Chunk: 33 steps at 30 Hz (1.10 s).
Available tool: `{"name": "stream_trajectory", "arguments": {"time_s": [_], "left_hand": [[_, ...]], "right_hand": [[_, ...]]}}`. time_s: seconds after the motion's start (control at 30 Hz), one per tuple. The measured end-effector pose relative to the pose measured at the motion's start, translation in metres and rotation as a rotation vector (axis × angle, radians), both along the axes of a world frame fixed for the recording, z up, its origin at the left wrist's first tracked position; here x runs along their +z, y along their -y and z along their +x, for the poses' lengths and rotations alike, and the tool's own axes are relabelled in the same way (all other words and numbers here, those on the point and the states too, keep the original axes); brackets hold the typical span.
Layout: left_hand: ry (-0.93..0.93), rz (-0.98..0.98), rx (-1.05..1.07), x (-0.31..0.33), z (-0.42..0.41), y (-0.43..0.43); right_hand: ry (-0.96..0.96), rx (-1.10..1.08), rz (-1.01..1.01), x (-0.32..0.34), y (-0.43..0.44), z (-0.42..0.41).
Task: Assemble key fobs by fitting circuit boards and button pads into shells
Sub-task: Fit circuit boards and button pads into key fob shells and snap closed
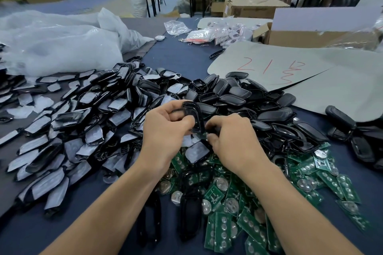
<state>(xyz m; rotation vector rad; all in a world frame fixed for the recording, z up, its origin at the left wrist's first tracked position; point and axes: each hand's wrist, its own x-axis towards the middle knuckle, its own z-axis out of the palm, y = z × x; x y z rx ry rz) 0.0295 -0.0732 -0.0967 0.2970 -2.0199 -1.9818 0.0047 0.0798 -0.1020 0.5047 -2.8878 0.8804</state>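
Note:
My left hand [165, 128] grips a black key fob shell [193, 117], held on edge above the piles. My right hand [230, 138] is curled against the shell's lower right side, its fingertips pinching a small dark part there; what the part is I cannot tell. Below my hands lies a heap of green circuit boards [234, 198] with round metal domes. A large pile of black shell halves with grey film [83, 122] spreads to the left. Plain black shell backs [244, 97] are heaped behind and to the right.
Crumpled clear plastic bags [58, 43] lie at the back left. A grey sheet with red writing [290, 74] covers the right side, with cardboard boxes [300, 35] behind it. Small bagged parts [217, 35] sit at the far centre. Dark blue tabletop [176, 56] shows between them.

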Motion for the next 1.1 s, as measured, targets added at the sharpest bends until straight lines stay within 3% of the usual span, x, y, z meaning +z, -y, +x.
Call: {"name": "stream_trajectory", "arguments": {"time_s": [0.13,0.27,0.33,0.5,0.57,0.7,0.83,1.0,1.1], "left_hand": [[0.017,-0.168,0.089,0.003,0.001,0.005],[0.057,-0.748,0.245,0.006,0.004,0.011],[0.074,-0.903,0.197,0.006,0.003,0.013],[0.125,-0.885,0.113,0.002,-0.005,0.022],[0.115,-0.881,0.14,0.001,-0.006,0.026],[0.084,-0.884,0.209,0.001,-0.006,0.029],[0.007,-0.928,0.246,0.0,-0.004,0.023],[-0.137,-0.983,0.198,0.0,0.001,0.012],[-0.158,-0.928,0.102,-0.001,0.003,0.004]], "right_hand": [[0.017,-0.089,-0.228,0.0,-0.006,-0.002],[-0.069,-0.269,-0.394,0.005,-0.025,-0.012],[-0.082,-0.327,-0.369,0.007,-0.035,-0.02],[-0.048,-0.424,-0.246,0.004,-0.052,-0.026],[-0.047,-0.405,-0.208,0.004,-0.053,-0.027],[-0.012,-0.32,0.062,0.002,-0.052,-0.027],[0.003,-0.266,0.152,0.004,-0.049,-0.025],[-0.083,-0.253,-0.047,0.008,-0.048,-0.023],[-0.082,-0.269,-0.265,0.012,-0.043,-0.017]]}}
